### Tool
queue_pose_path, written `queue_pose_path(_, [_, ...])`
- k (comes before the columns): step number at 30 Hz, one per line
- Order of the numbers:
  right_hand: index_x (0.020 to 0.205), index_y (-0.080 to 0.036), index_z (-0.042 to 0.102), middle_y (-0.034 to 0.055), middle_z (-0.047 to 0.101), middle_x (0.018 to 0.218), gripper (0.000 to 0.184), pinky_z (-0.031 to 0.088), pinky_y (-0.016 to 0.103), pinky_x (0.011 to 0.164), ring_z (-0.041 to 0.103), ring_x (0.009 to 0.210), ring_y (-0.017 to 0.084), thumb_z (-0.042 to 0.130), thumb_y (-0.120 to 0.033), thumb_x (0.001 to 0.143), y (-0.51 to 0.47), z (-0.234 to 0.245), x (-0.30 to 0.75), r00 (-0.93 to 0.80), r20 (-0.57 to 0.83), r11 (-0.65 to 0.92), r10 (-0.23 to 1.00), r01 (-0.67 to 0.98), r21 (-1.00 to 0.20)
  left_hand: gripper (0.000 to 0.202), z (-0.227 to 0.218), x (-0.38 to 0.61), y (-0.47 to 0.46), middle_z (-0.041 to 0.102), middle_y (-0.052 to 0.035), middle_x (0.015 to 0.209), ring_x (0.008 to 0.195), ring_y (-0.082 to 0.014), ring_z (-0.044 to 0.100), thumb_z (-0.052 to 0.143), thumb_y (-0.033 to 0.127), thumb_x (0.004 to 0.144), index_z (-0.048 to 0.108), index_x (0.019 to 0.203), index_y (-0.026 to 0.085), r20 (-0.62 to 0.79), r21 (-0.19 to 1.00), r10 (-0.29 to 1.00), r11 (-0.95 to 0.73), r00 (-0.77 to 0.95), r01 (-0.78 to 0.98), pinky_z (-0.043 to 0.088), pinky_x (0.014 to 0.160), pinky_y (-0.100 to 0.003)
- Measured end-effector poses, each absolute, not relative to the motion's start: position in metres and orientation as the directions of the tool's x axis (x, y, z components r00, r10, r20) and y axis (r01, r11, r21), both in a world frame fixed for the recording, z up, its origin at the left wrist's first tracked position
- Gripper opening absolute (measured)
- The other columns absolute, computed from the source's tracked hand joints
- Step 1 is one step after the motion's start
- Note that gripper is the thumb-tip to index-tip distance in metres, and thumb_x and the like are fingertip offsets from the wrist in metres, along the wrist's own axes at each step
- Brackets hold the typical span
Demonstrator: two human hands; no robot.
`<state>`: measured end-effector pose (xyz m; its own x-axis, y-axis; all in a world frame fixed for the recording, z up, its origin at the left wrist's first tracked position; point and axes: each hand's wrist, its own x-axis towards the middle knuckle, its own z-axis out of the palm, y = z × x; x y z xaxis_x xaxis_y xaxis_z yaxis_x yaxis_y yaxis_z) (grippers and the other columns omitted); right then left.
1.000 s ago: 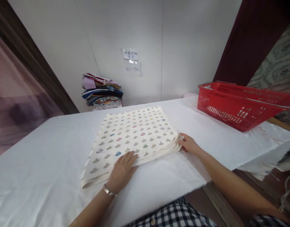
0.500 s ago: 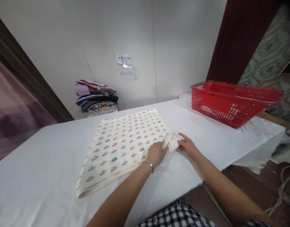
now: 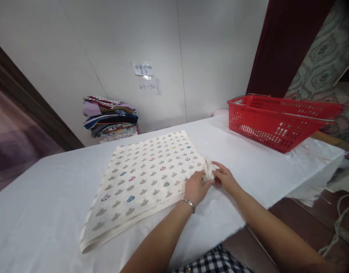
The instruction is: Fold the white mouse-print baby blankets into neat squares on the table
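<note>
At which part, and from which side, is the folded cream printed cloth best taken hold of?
Probably take the cloth by its near right corner, coming from the right: its layered edges show there, and the left hand and right hand are both at it. The broad top lies flat, offering little to pinch.

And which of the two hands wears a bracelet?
The left hand, on the cloth: a bracelet circles its wrist; the right hand has a bare wrist.
</note>
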<state>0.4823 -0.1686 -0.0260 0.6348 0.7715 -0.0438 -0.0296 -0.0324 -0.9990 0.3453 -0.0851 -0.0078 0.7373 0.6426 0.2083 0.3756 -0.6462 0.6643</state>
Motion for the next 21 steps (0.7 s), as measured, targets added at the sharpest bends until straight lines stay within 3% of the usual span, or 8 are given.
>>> queue_pose_path(2, [0.124,-0.013,0.046,-0.0079,0.049,0.047,0.064,0.030,0.019,0.035,0.044,0.037,0.009,0.061,-0.038,0.068,-0.168,-0.026,0.483,0.625,-0.042,-0.021,0.779,-0.041,-0.999,0.030,-0.013,0.347,-0.088,0.062,-0.0033,0.086,0.075,-0.0175,0.056,0.060,0.040,0.073,0.061,0.098,0.022,0.190,0.665,0.636,-0.644,0.748,0.379,0.038,0.066,-0.027])
queue_pose_path(4, [0.125,-0.013,0.045,-0.0067,0.051,0.048,0.064,0.030,0.019,0.036,0.045,0.039,0.009,0.061,-0.039,0.068,-0.168,-0.025,0.483,0.614,-0.034,-0.010,0.789,-0.042,-0.999,0.019,-0.017,0.349,-0.085,0.060,-0.0013,0.075,0.068,-0.0154,0.052,0.058,0.035,0.074,0.062,0.086,0.021,0.168,0.711,0.662,-0.595,0.731,0.375,0.035,0.062,-0.026])
queue_pose_path(8, [0.122,-0.013,0.047,-0.0062,0.050,0.047,0.064,0.028,0.019,0.036,0.046,0.040,0.010,0.061,-0.041,0.067,-0.168,-0.023,0.480,0.636,-0.039,-0.012,0.771,-0.047,-0.999,0.022,-0.017,0.350,-0.068,0.045,0.0038,0.055,0.056,-0.0115,0.042,0.052,0.036,0.077,0.052,0.062,0.019,0.082,0.919,0.829,-0.278,0.554,0.280,0.031,0.056,-0.024])
queue_pose_path(10, [0.123,-0.013,0.047,-0.0067,0.049,0.047,0.065,0.027,0.019,0.036,0.045,0.040,0.010,0.062,-0.043,0.067,-0.168,-0.024,0.479,0.641,-0.041,-0.014,0.766,-0.047,-0.999,0.023,-0.016,0.348,-0.062,0.046,0.0043,0.057,0.057,-0.0109,0.042,0.052,0.038,0.076,0.052,0.066,0.018,0.023,0.983,0.894,-0.102,0.447,0.154,0.033,0.056,-0.023])
queue_pose_path(13, [0.124,-0.016,0.046,-0.0072,0.047,0.050,0.068,0.027,0.019,0.037,0.043,0.041,0.009,0.064,-0.047,0.067,-0.166,-0.027,0.480,0.645,-0.031,-0.004,0.764,-0.043,-0.999,0.020,-0.015,0.344,-0.059,0.052,0.0033,0.064,0.061,-0.0111,0.046,0.058,0.036,0.071,0.054,0.074,0.017,-0.049,0.998,0.884,0.028,0.466,0.053,0.037,0.059,-0.023])
queue_pose_path(17, [0.123,-0.016,0.047,-0.0065,0.046,0.054,0.065,0.033,0.022,0.042,0.043,0.044,0.009,0.063,-0.048,0.068,-0.166,-0.033,0.484,0.671,-0.010,-0.048,0.741,0.039,-0.998,0.017,-0.016,0.343,-0.062,0.054,0.0023,0.066,0.062,-0.0114,0.049,0.059,0.032,0.070,0.054,0.075,0.017,-0.045,0.992,0.850,-0.024,0.524,0.125,0.038,0.061,-0.024])
queue_pose_path(21, [0.110,-0.021,0.058,0.0013,0.055,0.075,0.044,0.043,0.028,0.059,0.050,0.063,0.014,0.057,-0.045,0.073,-0.169,-0.031,0.482,0.735,0.297,-0.128,0.610,0.461,-0.878,0.012,-0.016,0.345,-0.065,0.048,0.0051,0.060,0.058,-0.0105,0.047,0.055,0.027,0.072,0.046,0.070,0.019,0.017,0.963,0.839,-0.160,0.544,0.216,0.037,0.058,-0.023])
